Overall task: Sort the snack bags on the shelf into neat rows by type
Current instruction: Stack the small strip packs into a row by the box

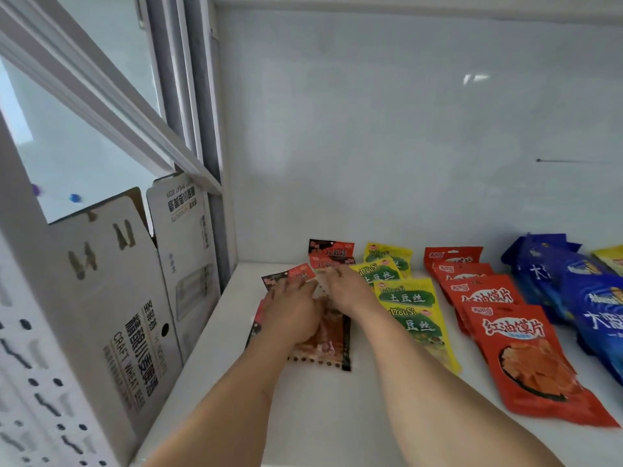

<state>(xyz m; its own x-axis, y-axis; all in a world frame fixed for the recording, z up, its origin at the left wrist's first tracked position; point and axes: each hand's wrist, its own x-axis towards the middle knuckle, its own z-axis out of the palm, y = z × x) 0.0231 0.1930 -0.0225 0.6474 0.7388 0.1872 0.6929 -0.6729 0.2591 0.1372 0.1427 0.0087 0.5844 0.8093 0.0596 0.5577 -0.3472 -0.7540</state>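
Four rows of snack bags lie on the white shelf [337, 416]. At the far left is a row of black-and-red bags [332, 251], then yellow-green bags [409, 294], orange-red bags [515, 345] and blue bags [586, 298]. The nearest black-and-red bag [332, 345] lies under both my hands. My left hand [290, 313] rests palm down on it. My right hand [345, 291] pinches its pale top edge, fingertips next to those of the left hand. Most of that bag's print is hidden by my hands.
Printed cardboard boxes [135, 315] stand upright just left of the shelf's side edge. The shelf's white back wall [404, 146] rises behind the rows. Another yellow bag [612, 259] peeks in at the far right. Bare shelf surface lies in front of the rows.
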